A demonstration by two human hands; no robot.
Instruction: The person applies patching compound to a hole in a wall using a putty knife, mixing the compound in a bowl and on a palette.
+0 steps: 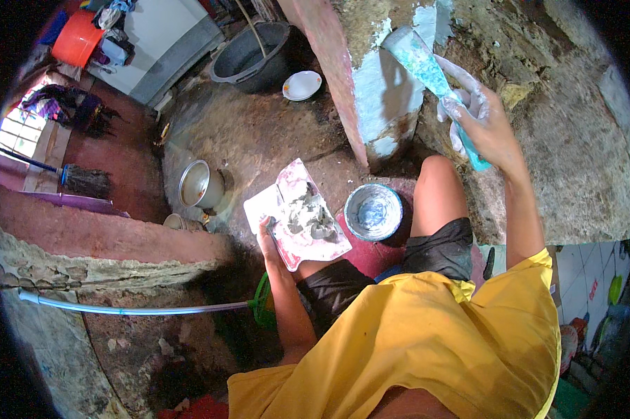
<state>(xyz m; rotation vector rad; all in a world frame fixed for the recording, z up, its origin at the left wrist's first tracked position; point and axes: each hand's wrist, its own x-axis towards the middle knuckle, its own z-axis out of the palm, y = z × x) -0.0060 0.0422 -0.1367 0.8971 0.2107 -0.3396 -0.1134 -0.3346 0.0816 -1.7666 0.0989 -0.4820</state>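
Note:
In my right hand, dusted white, is a putty knife with a teal handle and a smeared blade. Its blade is raised near the edge of a wall corner coated in pale blue-white filler; I cannot tell whether it touches. My left hand grips a white and pink plastic board by its left side, over my left thigh. A heap of grey-white putty lies on the board. Between my knees stands a round bowl, its inside smeared with blue-white paste.
A metal pot sits on the floor at left. Farther off are a white plate and a large dark basin with a stick in it. A long pale-handled broom lies at lower left. Rough bare wall rises on the right.

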